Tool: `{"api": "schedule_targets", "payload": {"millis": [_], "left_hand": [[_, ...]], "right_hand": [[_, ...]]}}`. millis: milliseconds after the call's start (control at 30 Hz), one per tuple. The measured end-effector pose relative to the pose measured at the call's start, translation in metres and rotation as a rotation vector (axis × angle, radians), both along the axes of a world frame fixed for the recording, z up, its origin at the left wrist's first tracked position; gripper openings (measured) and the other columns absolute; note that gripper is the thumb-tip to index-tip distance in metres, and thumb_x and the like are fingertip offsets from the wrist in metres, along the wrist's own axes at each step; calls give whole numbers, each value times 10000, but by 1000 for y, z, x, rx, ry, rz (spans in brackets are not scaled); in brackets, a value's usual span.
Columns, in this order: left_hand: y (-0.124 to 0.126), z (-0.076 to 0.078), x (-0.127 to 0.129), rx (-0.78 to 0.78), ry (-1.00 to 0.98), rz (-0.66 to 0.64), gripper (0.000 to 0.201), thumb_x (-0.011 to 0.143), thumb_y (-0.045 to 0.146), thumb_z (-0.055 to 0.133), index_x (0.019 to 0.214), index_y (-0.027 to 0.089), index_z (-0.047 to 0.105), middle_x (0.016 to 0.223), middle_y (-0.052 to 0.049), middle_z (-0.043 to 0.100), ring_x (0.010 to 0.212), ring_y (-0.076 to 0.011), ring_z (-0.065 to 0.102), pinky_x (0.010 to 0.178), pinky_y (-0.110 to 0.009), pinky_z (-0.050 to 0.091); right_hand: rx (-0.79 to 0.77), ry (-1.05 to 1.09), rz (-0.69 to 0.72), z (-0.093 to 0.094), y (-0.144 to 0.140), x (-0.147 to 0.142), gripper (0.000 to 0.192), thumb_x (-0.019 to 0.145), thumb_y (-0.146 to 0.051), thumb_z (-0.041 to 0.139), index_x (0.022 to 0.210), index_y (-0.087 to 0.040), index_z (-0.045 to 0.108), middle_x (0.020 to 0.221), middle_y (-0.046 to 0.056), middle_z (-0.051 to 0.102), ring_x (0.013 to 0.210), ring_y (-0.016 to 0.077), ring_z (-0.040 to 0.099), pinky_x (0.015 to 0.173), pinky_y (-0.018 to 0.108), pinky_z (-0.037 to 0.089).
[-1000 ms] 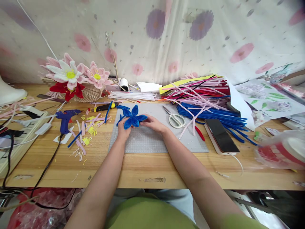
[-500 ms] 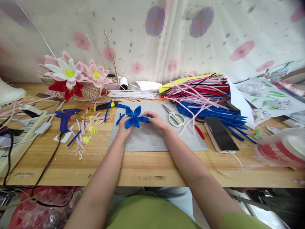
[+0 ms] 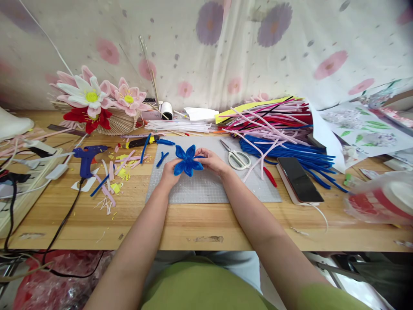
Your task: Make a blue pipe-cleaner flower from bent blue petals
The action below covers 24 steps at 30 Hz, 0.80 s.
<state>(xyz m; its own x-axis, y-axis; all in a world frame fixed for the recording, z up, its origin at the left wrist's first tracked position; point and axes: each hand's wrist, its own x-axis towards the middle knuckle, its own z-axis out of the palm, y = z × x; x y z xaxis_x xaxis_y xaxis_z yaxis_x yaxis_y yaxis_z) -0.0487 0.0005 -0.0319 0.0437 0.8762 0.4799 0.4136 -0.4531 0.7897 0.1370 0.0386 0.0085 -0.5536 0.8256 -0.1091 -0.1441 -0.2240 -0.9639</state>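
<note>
A blue pipe-cleaner flower (image 3: 188,161) with several pointed petals is held above the grey cutting mat (image 3: 206,193). My left hand (image 3: 170,173) is closed on it from the left, its fingertips hidden behind the petals. On the other side, my right hand (image 3: 210,161) pinches the flower at its right edge, thumb and fingers together. Short blue pipe-cleaner pieces (image 3: 162,159) lie on the mat left of the flower. White-handled scissors (image 3: 238,160) rest on the mat beyond my right hand.
A blue glue gun (image 3: 87,159) stands at the left among pink and yellow scraps, near a power strip (image 3: 32,189). Blue pipe cleaners (image 3: 287,153) and a phone (image 3: 299,178) lie to the right. Finished flowers (image 3: 92,97) stand at the back left.
The blue flower has shifted slightly to the right and turned, so its petals point differently. Both hands stay on it.
</note>
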Motion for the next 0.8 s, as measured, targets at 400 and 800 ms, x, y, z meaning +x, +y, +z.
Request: {"api": "schedule_targets", "payload": {"millis": [400,800], "left_hand": [[-5,14,6,74,135,1,177,690,134,507,762,173,664,823,-69,701,756,-177,647,684,-272,489],[-4,7,6,26,60,-45,155,679,142,546,732,202,679,844,-48,707,777,-173,651,692,-279,501]], "right_hand": [[-63,9,29,-4,0,-3,452,566,-311,752,880,-191,450,610,-62,599,434,58,476,405,170,308],[-98,-34,93,-4,0,-2,445,563,-317,757,890,-200,480,621,-57,599,461,71,486,420,178,341]]}}
